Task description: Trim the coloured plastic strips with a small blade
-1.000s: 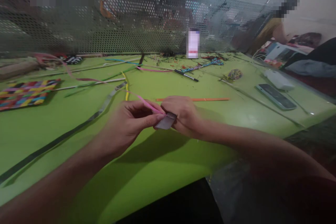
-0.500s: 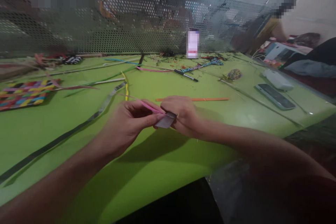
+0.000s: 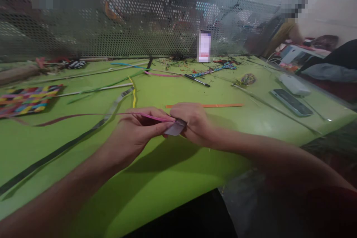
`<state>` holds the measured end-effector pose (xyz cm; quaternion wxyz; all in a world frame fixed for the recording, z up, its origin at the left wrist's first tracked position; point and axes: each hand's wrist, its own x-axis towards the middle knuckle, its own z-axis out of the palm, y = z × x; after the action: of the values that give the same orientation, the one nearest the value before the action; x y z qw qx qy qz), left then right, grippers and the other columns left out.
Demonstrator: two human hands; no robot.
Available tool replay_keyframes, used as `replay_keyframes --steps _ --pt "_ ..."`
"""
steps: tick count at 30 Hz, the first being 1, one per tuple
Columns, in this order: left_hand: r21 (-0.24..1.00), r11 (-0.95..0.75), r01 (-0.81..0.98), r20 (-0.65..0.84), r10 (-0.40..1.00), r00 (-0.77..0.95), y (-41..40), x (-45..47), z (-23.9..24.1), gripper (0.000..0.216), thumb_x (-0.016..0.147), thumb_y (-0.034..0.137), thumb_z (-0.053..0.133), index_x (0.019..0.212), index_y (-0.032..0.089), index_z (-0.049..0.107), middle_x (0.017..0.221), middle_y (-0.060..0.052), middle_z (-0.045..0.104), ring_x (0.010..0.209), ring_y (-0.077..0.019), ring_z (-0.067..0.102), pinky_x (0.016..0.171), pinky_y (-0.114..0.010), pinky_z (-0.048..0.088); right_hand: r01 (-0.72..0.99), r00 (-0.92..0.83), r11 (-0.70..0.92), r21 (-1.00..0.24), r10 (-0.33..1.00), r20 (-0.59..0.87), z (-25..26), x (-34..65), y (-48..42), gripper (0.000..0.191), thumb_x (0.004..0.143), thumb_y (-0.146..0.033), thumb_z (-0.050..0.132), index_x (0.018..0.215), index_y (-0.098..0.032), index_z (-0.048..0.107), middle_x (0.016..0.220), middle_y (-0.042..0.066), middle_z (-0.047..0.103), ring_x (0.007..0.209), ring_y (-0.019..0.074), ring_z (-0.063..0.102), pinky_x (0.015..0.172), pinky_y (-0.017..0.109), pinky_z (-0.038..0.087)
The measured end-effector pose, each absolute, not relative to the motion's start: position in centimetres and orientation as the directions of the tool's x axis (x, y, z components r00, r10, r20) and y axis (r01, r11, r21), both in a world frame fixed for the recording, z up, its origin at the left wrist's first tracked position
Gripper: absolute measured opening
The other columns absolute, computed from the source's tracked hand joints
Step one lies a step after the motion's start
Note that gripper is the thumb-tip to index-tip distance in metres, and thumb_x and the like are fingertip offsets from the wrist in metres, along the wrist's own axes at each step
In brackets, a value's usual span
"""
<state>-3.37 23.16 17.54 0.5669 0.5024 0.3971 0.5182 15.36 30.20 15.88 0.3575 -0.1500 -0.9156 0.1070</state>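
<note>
Above the front of the green table, my left hand (image 3: 143, 126) pinches a pink strip (image 3: 150, 116) between thumb and fingers. The strip's loose tail runs out leftward over the table in a wavy line. Just under my left thumb sits a small flat pale grey piece (image 3: 175, 128) with a darker band along its upper right edge. My right hand (image 3: 192, 121) is closed in a fist against that piece's right side, touching my left fingertips. What lies inside the right fingers is hidden. Behind the hands lies a flat orange strip (image 3: 223, 106).
A colourful woven mat (image 3: 30, 98) lies at left, near a long dark strip (image 3: 64, 151) and a yellow strip (image 3: 134, 96). Farther back are a black pen (image 3: 197, 80) and an upright phone (image 3: 205, 46). Another phone (image 3: 291, 102) and a white case (image 3: 294, 84) rest at right.
The pink strip's loose tail has swung from the back left down toward me, and now stretches leftward across the table. Both hands have stayed nearly in place.
</note>
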Motion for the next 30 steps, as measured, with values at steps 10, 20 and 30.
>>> replay_keyframes --steps 10,20,30 --pt "0.968 0.035 -0.247 -0.022 0.998 0.053 24.2 -3.4 17.0 0.010 0.076 0.020 0.093 0.079 0.021 0.084 0.081 -0.001 0.078 0.073 -0.0117 0.065 0.070 -0.023 0.054 0.201 -0.658 0.897 -0.393 0.421 0.625 16.9 15.7 31.5 0.033 0.097 -0.015 0.056 0.069 -0.018 0.040 0.064 -0.004 0.042 0.060 0.0071 0.033 0.060 0.024 0.024" --pt "0.981 -0.005 -0.194 0.017 0.998 0.060 25.0 -3.9 16.8 0.027 0.083 0.023 0.090 0.105 0.017 0.076 0.088 -0.002 0.079 0.076 -0.0138 0.066 0.072 -0.027 0.051 0.109 -0.782 0.950 -0.294 0.264 0.564 19.0 16.7 32.5 0.006 0.100 -0.013 0.059 0.099 -0.017 0.064 0.091 0.004 0.067 0.080 0.0129 0.055 0.074 0.025 0.041" --pt "0.986 -0.016 -0.168 0.033 0.994 0.101 25.2 -3.9 16.9 0.026 0.079 0.011 0.085 0.102 0.019 0.075 0.084 0.001 0.079 0.072 -0.0125 0.065 0.070 -0.026 0.050 0.140 -0.792 0.931 -0.338 0.310 0.526 18.8 16.9 32.5 0.004 0.096 -0.015 0.058 0.095 -0.015 0.063 0.086 0.003 0.065 0.075 0.0115 0.052 0.072 0.024 0.037"
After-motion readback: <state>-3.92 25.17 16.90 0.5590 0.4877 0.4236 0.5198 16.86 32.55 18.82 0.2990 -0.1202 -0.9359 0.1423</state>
